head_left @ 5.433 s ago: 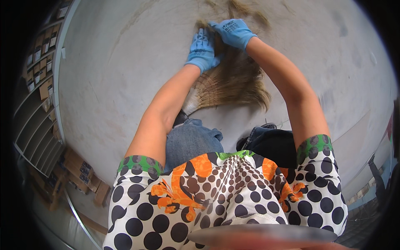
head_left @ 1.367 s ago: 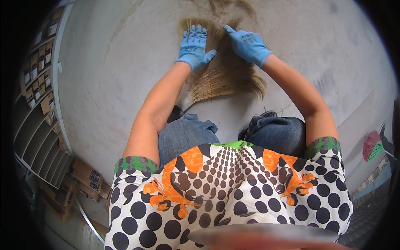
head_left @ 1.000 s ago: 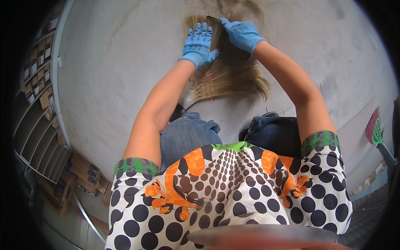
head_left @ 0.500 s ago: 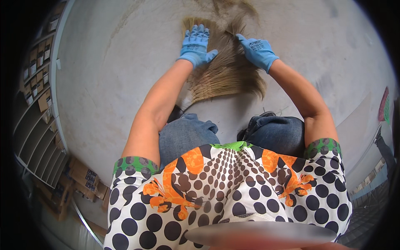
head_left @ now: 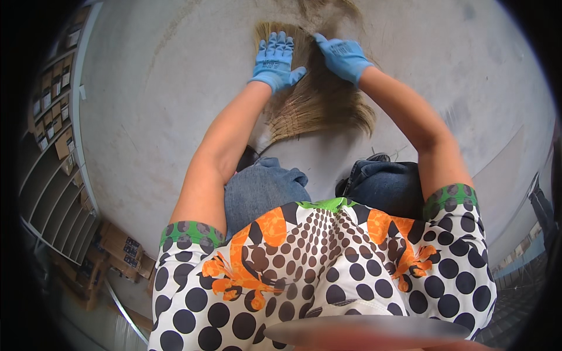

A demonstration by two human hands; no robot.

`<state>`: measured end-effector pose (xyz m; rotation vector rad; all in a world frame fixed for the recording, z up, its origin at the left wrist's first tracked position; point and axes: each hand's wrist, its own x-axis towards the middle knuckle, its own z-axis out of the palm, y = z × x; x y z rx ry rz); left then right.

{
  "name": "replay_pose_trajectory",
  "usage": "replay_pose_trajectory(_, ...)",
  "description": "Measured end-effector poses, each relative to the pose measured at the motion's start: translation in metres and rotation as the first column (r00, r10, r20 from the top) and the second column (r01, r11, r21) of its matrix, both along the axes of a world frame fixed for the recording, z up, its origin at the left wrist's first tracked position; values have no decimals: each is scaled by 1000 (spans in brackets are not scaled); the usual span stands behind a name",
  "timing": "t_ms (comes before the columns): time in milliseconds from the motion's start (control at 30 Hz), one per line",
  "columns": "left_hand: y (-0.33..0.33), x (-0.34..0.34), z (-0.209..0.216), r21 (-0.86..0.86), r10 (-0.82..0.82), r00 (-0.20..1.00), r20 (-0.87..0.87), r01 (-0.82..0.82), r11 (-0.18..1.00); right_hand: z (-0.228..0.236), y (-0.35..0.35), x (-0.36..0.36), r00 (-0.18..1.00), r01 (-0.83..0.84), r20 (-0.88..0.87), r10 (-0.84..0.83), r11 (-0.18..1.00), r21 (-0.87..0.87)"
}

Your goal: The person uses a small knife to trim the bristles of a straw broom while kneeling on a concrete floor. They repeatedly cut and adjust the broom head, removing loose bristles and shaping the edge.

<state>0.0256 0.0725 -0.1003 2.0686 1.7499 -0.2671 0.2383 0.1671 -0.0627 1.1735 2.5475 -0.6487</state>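
A tan-brown broom head of long straw-like bristles [head_left: 316,114] lies fanned out on the grey floor ahead of my knees. My left hand [head_left: 275,63], in a blue glove, rests flat on the bristles at the far left of the fan, with fingers stretched out and thumb spread. On the far right side, my right hand [head_left: 345,57], gloved the same, is closed, with its index finger side pointing left over the bristles. Something thin and dark shows by its fingertips, too small to name. The curled fingers hide their inner side.
Loose bristles [head_left: 328,7] lie beyond the broom head. My jeans-covered knees [head_left: 266,184] are close behind it. Shelves with boxes [head_left: 55,117] line the left, cartons [head_left: 123,251] stand lower left, and another person's leg [head_left: 543,210] shows at the right edge.
My right hand has moved left and slightly farther away across the bristles, closer to my left hand. The left hand stays pressed flat in place.
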Motion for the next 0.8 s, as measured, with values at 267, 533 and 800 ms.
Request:
replay_pose_trajectory(267,-13,-14,-10,243,50,994,95,-72,967,34,-11,59,974,162,-171,-148,984,72)
replay_pose_trajectory(533,-47,38,27,352,-227,951,211,143,925,62,-23,47,972,123,-218,-84,977,173)
replay_pose_trajectory(800,-17,48,25,107,-247,959,137,233,967,55,-17,42,999,40,0,-41,979,200)
